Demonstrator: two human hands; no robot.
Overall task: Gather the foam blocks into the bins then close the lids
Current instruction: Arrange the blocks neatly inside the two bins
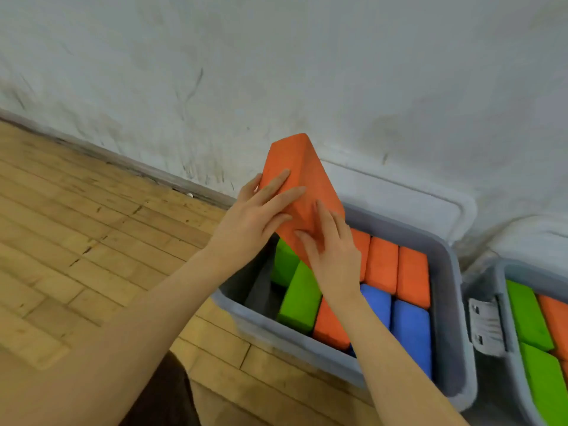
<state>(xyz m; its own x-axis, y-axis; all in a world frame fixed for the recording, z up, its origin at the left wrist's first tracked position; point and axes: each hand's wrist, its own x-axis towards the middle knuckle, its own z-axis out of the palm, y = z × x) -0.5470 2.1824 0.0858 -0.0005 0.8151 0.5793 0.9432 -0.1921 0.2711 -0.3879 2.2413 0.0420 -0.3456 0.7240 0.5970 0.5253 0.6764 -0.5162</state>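
A long orange foam block (299, 162) stands tilted, its lower end down inside the grey bin (289, 341) and its upper end leaning toward the wall. My left hand (256, 215) holds its left side, thumb behind the edge and fingers laid across the face. Lower down, my right hand (333, 252) lies flat against the block's face, fingers nearly straight. Inside the bin lie green blocks (301, 298), orange blocks (396, 270) and blue blocks (412, 335). The bin's lid (396, 196) leans open against the wall behind it.
A second grey bin (504, 282) with green and orange blocks stands at the right edge, a latch (485, 325) between the two. A scuffed white wall (276, 72) runs close behind. Wooden floor (76, 241) spreads to the left.
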